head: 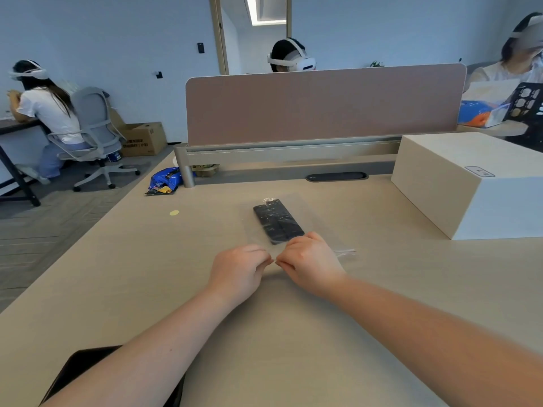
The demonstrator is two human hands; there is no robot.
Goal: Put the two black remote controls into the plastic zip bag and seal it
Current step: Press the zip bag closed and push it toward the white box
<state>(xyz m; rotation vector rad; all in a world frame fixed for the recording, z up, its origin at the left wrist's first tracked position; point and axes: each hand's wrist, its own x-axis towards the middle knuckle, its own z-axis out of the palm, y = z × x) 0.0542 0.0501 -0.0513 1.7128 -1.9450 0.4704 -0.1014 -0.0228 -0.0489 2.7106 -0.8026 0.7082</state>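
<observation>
Both remotes (277, 223) inside zip bag (296, 201); left hand (239, 270) and right hand (310, 264) pinched on near seal. Risk: uneven pressing leaving gaps.

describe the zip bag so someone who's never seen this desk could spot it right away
On the pale wooden desk, in front of the pinkish divider panel, look just beyond the two hands pinching at its near edge. The zip bag lies flat there: clear plastic, with two black remotes side by side inside, unlike the crumpled blue wrapper further left.
</observation>
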